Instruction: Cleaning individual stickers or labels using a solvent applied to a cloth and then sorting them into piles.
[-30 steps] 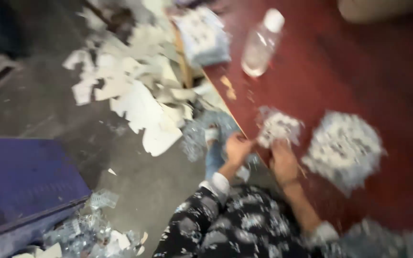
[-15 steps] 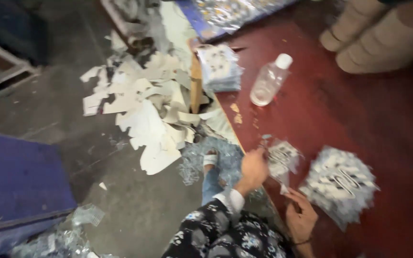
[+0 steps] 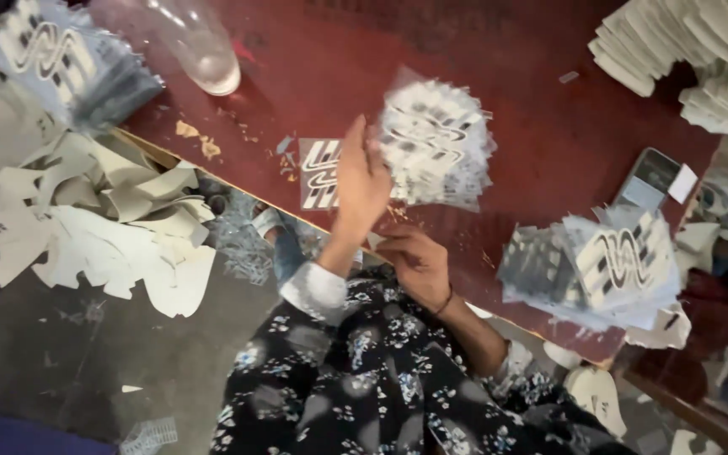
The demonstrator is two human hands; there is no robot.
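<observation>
Left hand, fingers spread, rests against the near-left edge of a sheet stack lying just right; right hand, loosely curled and empty, sits nearer on the table.

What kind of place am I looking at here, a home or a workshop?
Most likely a small workshop for cut or printed parts. Stacks of patterned cut sheets lie on a dark red table, off-white offcuts litter the floor, and stacked pale shaped pieces sit at the far edge.

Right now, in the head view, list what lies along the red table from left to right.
Stack of printed cut-outs → clear plastic bottle → single printed sheet → left hand → fanned stack → another stack.
</observation>
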